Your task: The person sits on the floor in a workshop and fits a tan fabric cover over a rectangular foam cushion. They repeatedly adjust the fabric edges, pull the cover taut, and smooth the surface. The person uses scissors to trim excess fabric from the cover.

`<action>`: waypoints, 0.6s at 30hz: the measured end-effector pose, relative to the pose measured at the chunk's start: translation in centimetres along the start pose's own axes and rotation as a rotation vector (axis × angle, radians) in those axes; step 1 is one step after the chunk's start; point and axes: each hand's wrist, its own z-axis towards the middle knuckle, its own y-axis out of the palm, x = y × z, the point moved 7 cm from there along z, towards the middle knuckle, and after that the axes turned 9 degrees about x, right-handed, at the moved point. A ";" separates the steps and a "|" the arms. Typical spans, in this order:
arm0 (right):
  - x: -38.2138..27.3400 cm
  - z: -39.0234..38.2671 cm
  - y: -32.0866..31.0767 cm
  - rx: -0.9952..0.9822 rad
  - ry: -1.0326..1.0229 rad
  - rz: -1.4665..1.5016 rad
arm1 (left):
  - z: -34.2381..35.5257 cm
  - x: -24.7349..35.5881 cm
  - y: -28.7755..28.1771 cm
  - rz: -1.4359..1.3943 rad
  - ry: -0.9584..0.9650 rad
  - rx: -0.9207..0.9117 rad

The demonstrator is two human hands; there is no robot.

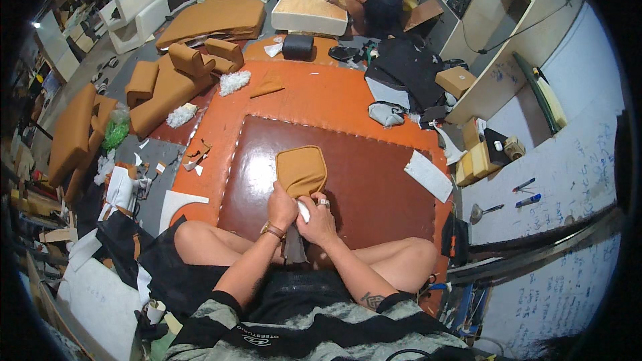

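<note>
Tan leatherette cover (301, 166) being held above the maroon mat (378, 187)
The left hand (283, 205) is clasping the cover's near end, the right hand (318, 222) is gripping it and a white piece (303, 210), fingers bent; a white strip (428, 175) is lying across the mat's right edge.

Left forearm (249, 264) angles toward one o'clock, right forearm (349, 266) toward eleven; left hand (283, 206), curled, is at the curled right hand's (317, 224) ten o'clock.
</note>
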 end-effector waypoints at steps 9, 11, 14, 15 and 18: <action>-4.5 1.0 -0.2 -0.210 -0.113 -0.468 | -0.1 0.1 -1.0 0.062 0.066 0.008; -4.3 1.8 1.2 -0.279 -0.056 -0.446 | 0.1 -0.4 -0.8 0.044 0.102 0.047; -4.3 1.9 1.8 -0.335 -0.015 -0.424 | 0.5 -1.0 -1.6 0.085 0.122 -0.014; -4.1 1.5 1.7 -0.325 -0.013 -0.393 | 0.3 -1.1 -1.5 0.117 0.129 -0.034; -4.4 1.8 2.0 -0.272 -0.043 -0.359 | 0.6 -1.9 -1.5 0.192 0.140 -0.038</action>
